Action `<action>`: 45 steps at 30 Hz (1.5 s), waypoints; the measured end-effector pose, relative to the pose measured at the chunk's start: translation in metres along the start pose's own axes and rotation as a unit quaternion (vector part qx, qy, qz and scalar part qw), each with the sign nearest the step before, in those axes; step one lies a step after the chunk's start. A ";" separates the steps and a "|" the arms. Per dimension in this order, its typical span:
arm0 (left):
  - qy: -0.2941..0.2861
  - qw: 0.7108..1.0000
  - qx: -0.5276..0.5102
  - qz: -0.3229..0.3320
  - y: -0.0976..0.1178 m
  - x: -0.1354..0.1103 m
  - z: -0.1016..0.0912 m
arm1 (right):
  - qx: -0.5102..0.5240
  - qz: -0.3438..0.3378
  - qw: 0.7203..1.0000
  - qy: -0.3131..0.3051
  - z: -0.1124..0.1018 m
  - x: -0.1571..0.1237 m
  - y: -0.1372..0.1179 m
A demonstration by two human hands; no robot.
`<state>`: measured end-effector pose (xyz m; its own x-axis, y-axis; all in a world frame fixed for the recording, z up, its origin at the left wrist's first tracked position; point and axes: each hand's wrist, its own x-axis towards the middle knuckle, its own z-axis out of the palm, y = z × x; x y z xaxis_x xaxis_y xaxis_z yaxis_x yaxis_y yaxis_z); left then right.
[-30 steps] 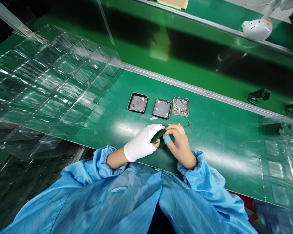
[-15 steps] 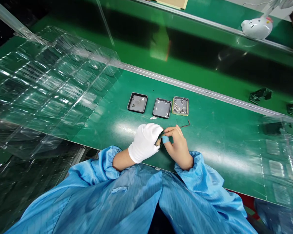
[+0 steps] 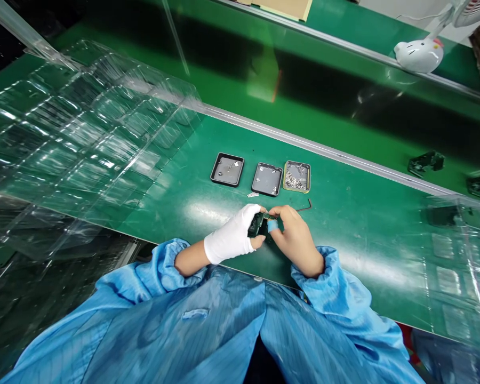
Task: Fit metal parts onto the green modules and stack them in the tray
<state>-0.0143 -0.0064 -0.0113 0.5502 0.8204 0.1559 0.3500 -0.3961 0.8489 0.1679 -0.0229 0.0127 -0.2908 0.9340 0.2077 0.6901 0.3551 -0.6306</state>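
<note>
My left hand [image 3: 231, 237], in a white glove, grips a small dark part [image 3: 258, 224] just above the green bench [image 3: 356, 213]. My right hand [image 3: 295, 234] is bare, with a blue cot on one finger, and pinches the same part from the right side. The two hands meet over the bench's near edge. Beyond them stand three small trays: a black tray [image 3: 227, 169] with a few bits, a second black tray [image 3: 266, 179], and a tray of small metal pieces [image 3: 296, 176]. A thin bent hex key [image 3: 306, 206] lies just past my right hand.
Stacks of clear plastic blister trays [image 3: 76, 133] fill the left side, and more clear trays [image 3: 460, 256] sit at the right. A metal rail [image 3: 344, 154] runs across the bench behind the small trays. A white desk fan base [image 3: 418, 53] stands on the far shelf.
Both hands stayed together on the small dark part, turning it slightly; the gloved hand first closed over it and then opened out so the part shows again. The view shifted a little.
</note>
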 end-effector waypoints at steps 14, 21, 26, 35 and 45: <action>0.012 0.999 0.030 0.013 -0.001 -0.001 -0.002 | -0.055 -0.042 0.998 -0.013 0.007 0.000 -0.002; 0.028 0.999 0.043 -0.001 0.001 -0.001 0.003 | -0.042 -0.021 0.999 -0.019 0.010 0.000 -0.001; 0.040 0.998 0.037 0.009 -0.004 -0.006 0.007 | 0.003 -0.002 1.000 -0.021 0.008 0.002 -0.002; 0.007 1.000 0.019 -0.010 -0.005 -0.009 0.003 | -0.026 -0.058 0.998 -0.028 0.010 -0.005 -0.005; 0.043 0.999 0.023 -0.007 -0.002 -0.013 0.011 | 0.044 0.000 0.999 -0.015 0.008 -0.004 -0.004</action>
<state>-0.0139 -0.0208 -0.0203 0.4791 0.8574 0.1878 0.3930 -0.4009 0.8276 0.1609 -0.0285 0.0080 -0.3118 0.9316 0.1870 0.6291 0.3499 -0.6941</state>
